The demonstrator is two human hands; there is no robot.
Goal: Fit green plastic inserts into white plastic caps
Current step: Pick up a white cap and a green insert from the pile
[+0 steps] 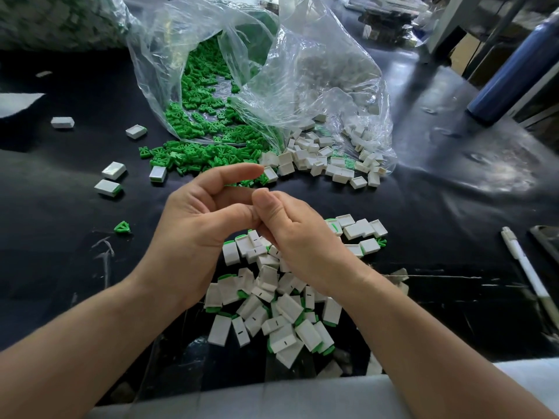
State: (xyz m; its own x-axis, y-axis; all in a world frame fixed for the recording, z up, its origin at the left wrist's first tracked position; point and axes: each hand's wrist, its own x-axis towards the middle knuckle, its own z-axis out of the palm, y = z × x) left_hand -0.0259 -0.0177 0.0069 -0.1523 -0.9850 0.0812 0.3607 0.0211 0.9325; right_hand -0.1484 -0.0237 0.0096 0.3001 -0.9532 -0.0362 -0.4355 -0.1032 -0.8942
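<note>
Green inserts [205, 152] spill from a clear plastic bag [302, 71] onto the black table. Empty white caps [317, 164] lie in a heap at the bag's right mouth. In front of me sits a pile of white caps with green showing at their ends [272, 313]. Both hands hover above that pile, touching each other. My left hand [193, 225] is loosely curled with its index finger stretched out, and nothing shows in it. My right hand [302, 237] has its fingers curled under against the left thumb; whatever lies inside them is hidden.
Single caps [114, 170] and one loose green insert [122, 227] lie scattered to the left. A few more caps [360, 229] sit right of my hands. A white pen [526, 267] lies at the right, a dark blue bottle [511, 71] far right.
</note>
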